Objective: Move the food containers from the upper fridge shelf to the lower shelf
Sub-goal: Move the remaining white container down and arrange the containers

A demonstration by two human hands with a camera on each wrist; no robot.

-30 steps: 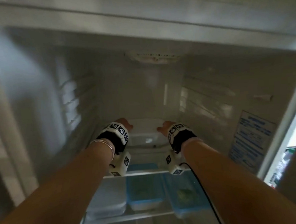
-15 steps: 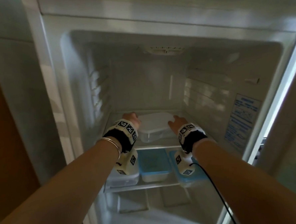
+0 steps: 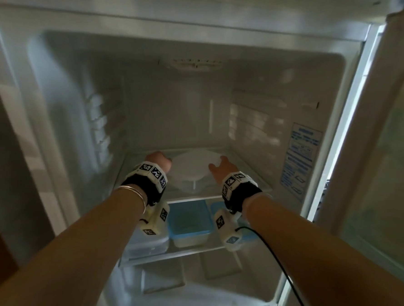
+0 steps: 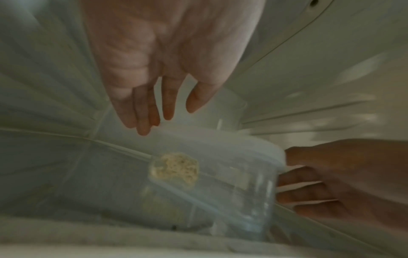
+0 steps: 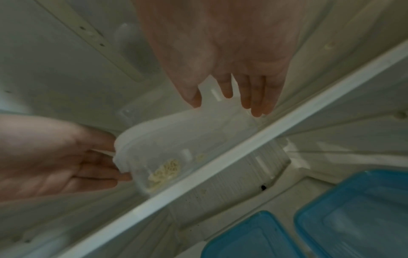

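A clear food container with a white lid (image 3: 192, 170) sits on the upper fridge shelf (image 3: 194, 198), one corner turned toward me. Pale food shows through its wall (image 4: 176, 167). My left hand (image 3: 160, 161) is at its left side and my right hand (image 3: 221, 169) at its right. In the right wrist view the left hand's fingers (image 5: 119, 176) lie under the lid rim with the thumb above. In the left wrist view the right hand's fingers (image 4: 293, 176) press the wall below the lid (image 4: 220, 139). The shelf's front rail (image 5: 243, 151) runs below the container (image 5: 176, 139).
The lower shelf (image 3: 178, 251) holds a blue-lidded container (image 3: 188, 221), a second one (image 5: 357, 209) partly behind my right wrist, and a clear one (image 3: 147, 246) at the left. Fridge walls close in on both sides. The open door (image 3: 381, 165) stands at the right.
The container has turned on the upper shelf, from square-on to corner-first. Both hands stay at its sides. My view has pulled back from the fridge and shows more of the lower shelf.
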